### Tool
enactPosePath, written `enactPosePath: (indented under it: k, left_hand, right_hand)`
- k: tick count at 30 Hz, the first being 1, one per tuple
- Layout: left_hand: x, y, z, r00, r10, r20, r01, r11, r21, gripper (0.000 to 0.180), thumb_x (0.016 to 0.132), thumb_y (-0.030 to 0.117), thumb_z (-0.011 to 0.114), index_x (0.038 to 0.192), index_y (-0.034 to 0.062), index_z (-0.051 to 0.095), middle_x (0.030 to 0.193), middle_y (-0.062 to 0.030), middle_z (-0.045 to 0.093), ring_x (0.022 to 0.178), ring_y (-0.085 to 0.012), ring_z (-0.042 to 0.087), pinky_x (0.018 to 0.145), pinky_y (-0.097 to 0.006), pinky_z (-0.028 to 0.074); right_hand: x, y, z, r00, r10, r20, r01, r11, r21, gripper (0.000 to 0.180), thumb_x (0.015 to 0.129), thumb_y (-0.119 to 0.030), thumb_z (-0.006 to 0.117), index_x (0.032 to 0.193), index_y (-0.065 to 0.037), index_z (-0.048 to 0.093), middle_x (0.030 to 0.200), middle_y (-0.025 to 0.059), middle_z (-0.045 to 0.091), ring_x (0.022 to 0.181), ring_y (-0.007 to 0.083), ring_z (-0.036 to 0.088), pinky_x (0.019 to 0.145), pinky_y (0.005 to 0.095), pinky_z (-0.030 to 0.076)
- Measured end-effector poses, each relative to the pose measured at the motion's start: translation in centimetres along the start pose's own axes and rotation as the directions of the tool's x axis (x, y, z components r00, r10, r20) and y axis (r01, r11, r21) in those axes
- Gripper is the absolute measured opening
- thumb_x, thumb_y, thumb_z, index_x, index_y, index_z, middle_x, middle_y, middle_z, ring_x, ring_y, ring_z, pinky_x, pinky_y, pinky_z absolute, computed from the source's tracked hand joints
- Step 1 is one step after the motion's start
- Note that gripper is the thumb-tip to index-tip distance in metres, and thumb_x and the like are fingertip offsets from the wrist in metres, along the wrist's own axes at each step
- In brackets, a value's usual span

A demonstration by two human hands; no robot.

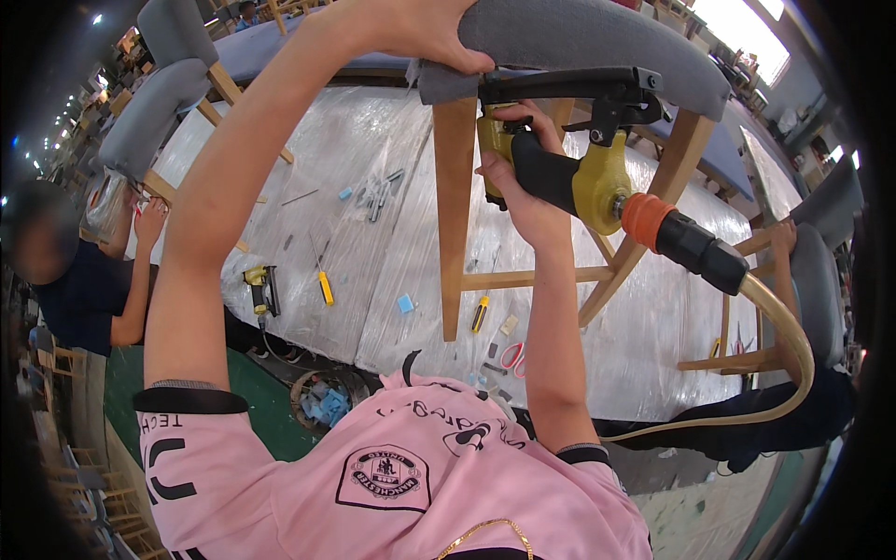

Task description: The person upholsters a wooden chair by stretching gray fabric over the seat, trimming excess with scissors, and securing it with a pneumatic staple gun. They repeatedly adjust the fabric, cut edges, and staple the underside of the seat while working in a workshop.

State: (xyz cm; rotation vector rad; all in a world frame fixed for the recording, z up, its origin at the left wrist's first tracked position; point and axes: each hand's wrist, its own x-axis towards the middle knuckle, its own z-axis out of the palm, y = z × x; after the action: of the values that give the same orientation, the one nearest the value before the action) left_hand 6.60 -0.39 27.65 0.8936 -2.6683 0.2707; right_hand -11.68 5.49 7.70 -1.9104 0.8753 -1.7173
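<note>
A chair with grey upholstery [588, 37] and light wooden legs [455, 205] stands before me on the plastic-covered table [392, 243]. My left hand [420, 33] grips the upholstery at its left corner, thumb pressed near the fabric's lower edge; its other fingers are partly out of sight. My right hand [537, 191] is wrapped round the grip of a yellow and black air stapler [602, 182]. The stapler's black magazine lies along the underside edge of the upholstery, close to my left thumb. From an orange and black coupling [667, 229], a tan air hose [793, 345] curves down to the right.
A second stapler [260, 289], yellow-handled screwdrivers [325, 287], red scissors [512, 358] and small scraps lie on the table. Below its near edge is a bin of blue scraps [324, 403]. A co-worker [93, 289] works at left; other grey chairs [154, 121] stand around.
</note>
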Motion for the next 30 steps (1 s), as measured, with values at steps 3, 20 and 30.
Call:
enactPosePath:
  k: [3,20,30]
  left_hand:
    - [0.2,-0.9,1.4,0.995,0.056,-0.082,-0.056,0.998,-0.002,0.101,0.074,0.038,0.079,0.155,-0.0020,0.034,0.146,-0.0258,0.050,0.130,-0.0400,0.055,0.111,-0.044,0.046]
    - [1.5,-2.7,-0.1,0.987,0.073,0.146,-0.052,0.988,-0.147,0.116,0.066,0.032,0.079,0.159,-0.0062,0.022,0.150,-0.0306,0.043,0.139,-0.0377,0.047,0.118,-0.039,0.038]
    - [1.4,-2.5,-0.3,0.988,0.059,0.140,-0.043,0.993,-0.110,0.115,0.066,0.032,0.078,0.159,-0.0055,0.021,0.148,-0.0302,0.044,0.138,-0.0367,0.047,0.117,-0.038,0.040]
  right_hand:
    - [0.6,0.0,-0.2,1.000,0.014,0.005,-0.014,0.998,0.055,0.040,0.087,0.000,0.073,0.125,-0.007,0.060,0.148,0.0139,0.048,0.122,0.0223,0.059,0.085,0.0332,0.064]
    - [1.7,-0.1,-1.1,0.986,0.162,0.051,-0.169,0.916,0.364,0.029,0.085,0.004,0.070,0.113,-0.001,0.063,0.136,0.0095,0.056,0.109,0.0140,0.060,0.078,0.0278,0.061]
    - [2.1,0.3,-2.0,0.983,0.149,0.106,-0.179,0.900,0.398,0.039,0.086,0.001,0.072,0.123,-0.005,0.063,0.131,0.0077,0.059,0.108,0.0149,0.062,0.082,0.0286,0.061]
